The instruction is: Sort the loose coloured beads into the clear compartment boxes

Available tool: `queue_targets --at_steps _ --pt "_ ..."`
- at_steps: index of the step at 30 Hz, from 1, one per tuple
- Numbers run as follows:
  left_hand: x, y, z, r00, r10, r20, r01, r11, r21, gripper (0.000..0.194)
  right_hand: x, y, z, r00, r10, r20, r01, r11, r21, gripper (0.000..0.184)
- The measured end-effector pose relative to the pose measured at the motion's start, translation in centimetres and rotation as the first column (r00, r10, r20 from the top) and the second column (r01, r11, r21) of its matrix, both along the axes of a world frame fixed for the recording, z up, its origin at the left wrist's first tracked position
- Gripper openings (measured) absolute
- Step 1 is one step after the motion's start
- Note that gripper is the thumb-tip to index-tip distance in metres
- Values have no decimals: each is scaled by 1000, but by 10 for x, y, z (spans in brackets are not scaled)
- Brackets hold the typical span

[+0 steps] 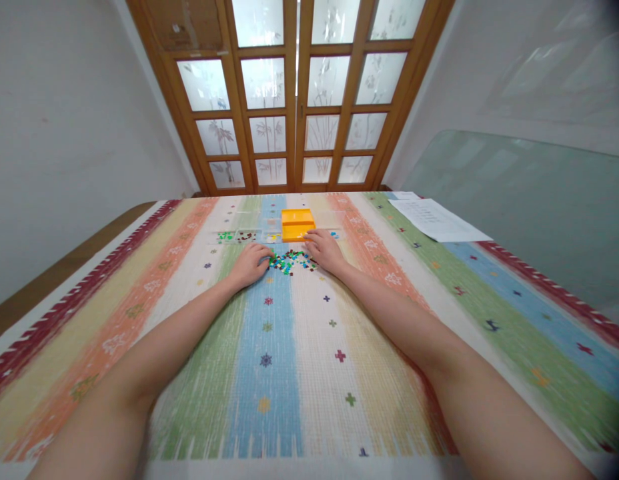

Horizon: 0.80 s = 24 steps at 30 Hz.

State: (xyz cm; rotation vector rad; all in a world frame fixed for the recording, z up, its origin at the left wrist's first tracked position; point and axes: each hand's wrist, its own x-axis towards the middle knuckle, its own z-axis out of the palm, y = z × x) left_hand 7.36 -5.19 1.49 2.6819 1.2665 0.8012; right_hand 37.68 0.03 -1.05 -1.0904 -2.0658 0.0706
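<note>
A loose pile of small coloured pieces (pixel 289 262), in green, blue, white and dark red, lies on the tablecloth between my two hands. My left hand (pixel 252 265) rests at the pile's left edge with its fingers bent together; anything between the fingertips is too small to make out. My right hand (pixel 324 249) is at the pile's right side, its fingers apart and reaching to the near right corner of an orange box (pixel 298 217). That box lies open behind the pile. Beside it, clear compartments hold green pieces (pixel 225 237), dark red pieces (pixel 247 237) and yellow pieces (pixel 274 237). Blue pieces (pixel 334 235) show just past my right hand.
A striped, patterned tablecloth (pixel 269 427) covers the table. White paper sheets (pixel 437 220) lie at the back right. Behind the table stand wooden doors with glass panes (pixel 297 87). A pale green panel (pixel 519 200) stands along the right side.
</note>
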Motion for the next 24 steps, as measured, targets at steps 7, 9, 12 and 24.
queue_targets --at_steps 7,9,12,24 --pt "-1 1 -1 995 -35 -93 37 999 22 34 -1 -4 2 1000 26 -4 -26 1000 2 25" --pt "0 1 0 991 -36 -130 42 998 37 35 -2 -6 4 999 37 -11 -37 999 4 25" --pt "0 0 2 985 -33 -167 43 998 55 36 -2 -10 9 998 55 -12 -55 998 -3 25" --pt "-6 1 4 988 120 -92 -109 987 118 35 -6 -16 15 974 178 140 -171 983 -62 25"
